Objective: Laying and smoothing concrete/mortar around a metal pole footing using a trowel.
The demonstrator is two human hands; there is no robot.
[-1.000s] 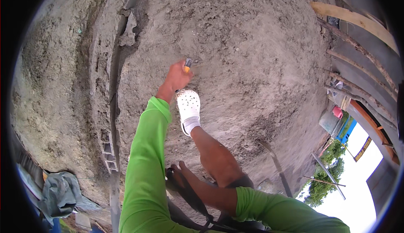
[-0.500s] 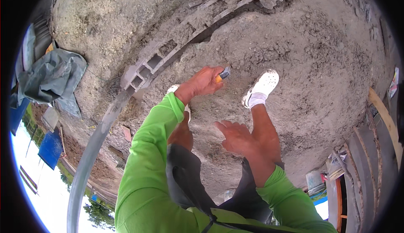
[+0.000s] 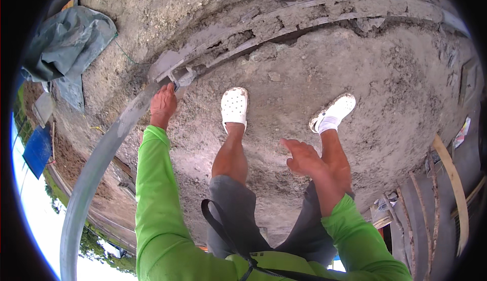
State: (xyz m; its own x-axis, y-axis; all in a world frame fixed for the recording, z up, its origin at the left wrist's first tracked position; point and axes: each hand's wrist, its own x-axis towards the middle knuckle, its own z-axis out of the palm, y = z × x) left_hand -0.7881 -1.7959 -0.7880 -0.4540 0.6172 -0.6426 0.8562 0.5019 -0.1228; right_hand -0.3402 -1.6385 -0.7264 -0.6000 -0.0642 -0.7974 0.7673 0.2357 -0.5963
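My left hand (image 3: 163, 104) reaches to the near left end of a row of grey hollow concrete blocks (image 3: 261, 41). Its fingers are closed on a small tool with a dark end (image 3: 176, 85); most of it is hidden by the hand, and its exact kind does not show. Beside that hand, a long grey post or pipe (image 3: 96, 179) meets the end of the row. My right hand (image 3: 303, 158) hovers over my right shin, holding nothing, its index finger stretched out and the others loosely bent. Grey mortar or mud partly fills the block hollows.
My feet stand in white clogs (image 3: 235, 107) on rough muddy ground (image 3: 401, 123). A dark green tarp (image 3: 76, 40) lies at the far left, above a blue panel (image 3: 38, 151). On the right, a wooden plank (image 3: 453, 189) and several thin sticks (image 3: 435, 205) lean against a grey surface.
My left hand has gone left with the tool, from above the ground to the end of the block row. The view has shifted, and my left clog now shows fully.
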